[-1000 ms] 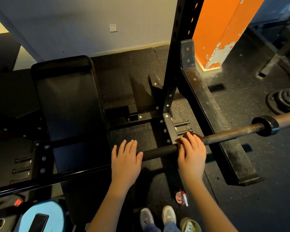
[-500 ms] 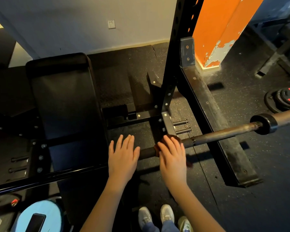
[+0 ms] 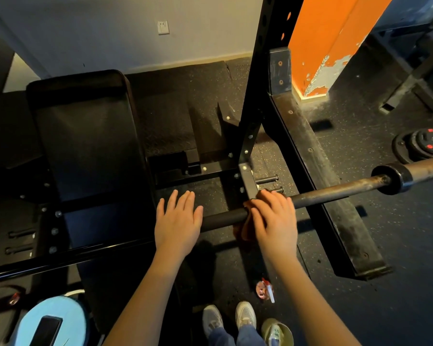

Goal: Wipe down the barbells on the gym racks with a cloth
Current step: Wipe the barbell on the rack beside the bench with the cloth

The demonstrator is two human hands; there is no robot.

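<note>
At the left the padded bench (image 3: 85, 136) lies under the bar. Just past its right edge the left hand (image 3: 176, 221) rests flat on the barbell (image 3: 335, 192), fingers straight and apart, steadying it and gripping nothing; it sits where it sat a second ago. The barbell runs from under that hand up to the right, past the rack upright (image 3: 260, 96), to its collar (image 3: 391, 177) near the right edge of view. The change is in the wiping hand. The right hand (image 3: 275, 218), fingers curled over the brown-orange cloth (image 3: 244, 232) and clamping it round the shaft, had slid in close to the left hand half a second ago. It is now back out beside the foot of the upright, about where it was a second ago. A fold of cloth hangs below the bar on the thumb side. That reads as one full pass in and out over the short stretch between the hands, so this part is probably being scrubbed rather than finished. The long, rust-dull length from the upright to the collar looks not yet wiped. A spray bottle (image 3: 265, 290) lies on the floor below the right forearm
</note>
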